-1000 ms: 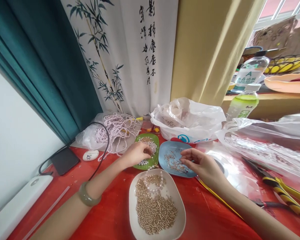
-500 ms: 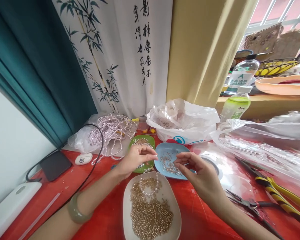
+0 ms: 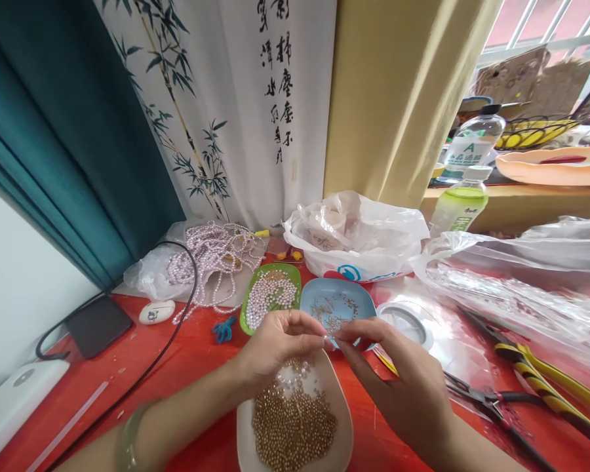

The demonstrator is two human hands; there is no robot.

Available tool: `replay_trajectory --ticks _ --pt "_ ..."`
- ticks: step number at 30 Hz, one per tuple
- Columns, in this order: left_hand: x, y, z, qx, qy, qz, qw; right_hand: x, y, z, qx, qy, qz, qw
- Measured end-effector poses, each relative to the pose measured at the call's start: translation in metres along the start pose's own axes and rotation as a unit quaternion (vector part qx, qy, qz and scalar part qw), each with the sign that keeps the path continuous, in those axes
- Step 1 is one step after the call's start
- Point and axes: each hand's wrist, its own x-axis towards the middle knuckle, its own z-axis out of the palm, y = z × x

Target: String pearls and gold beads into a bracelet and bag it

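Both hands meet above the far edge of the white dish, which sits nearest on the red table and is heaped with small gold beads. The left hand has its thumb and forefinger pinched narrowly together, and the right hand answers with the same narrow pinch, so that the fingertips of the two almost touch. Something very small sits between them, probably a thin metal pin and a pearl, but it is too small to make out for certain.

Just beyond the hands lie a green dish of white pearls on the left and a blue dish of fine metal pins on the right, edge to edge. Further left, a pile of pearl strands spills over a clear bag; a white plastic bag stands behind the dishes. Pliers with yellow and black handles lie to the right, well apart from the hands.

Such pieces look nearly weightless, hard and smooth: a pearl would roll and slip out of a loose pinch, and a pin this thin would likely bend if squeezed mid-length. A fingertip grip seems best, taking the pearl across its sides so the hole stays free and the pin close to its working end, with the dish underneath to catch a drop.
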Motion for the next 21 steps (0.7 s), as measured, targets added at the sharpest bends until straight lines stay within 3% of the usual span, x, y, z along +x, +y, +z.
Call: replay_trajectory --ticks 8,14,21 --pt "0.0003 0.0003 0.0003 0.005 -0.002 0.017 1.0 0.0005 -0.0017 0.002 -0.022 0.002 -0.038 0.999" --pt "-0.0014 0.0017 0.0015 0.039 0.004 0.044 0.998 -0.0052 0.0 0.0036 -0.047 -0.03 -0.064 0.996" --pt "-0.0017 -0.0011 0.004 -0.036 0.001 0.0 0.999 -0.0044 0.0007 0.0029 0.031 -0.025 -0.016 0.999"
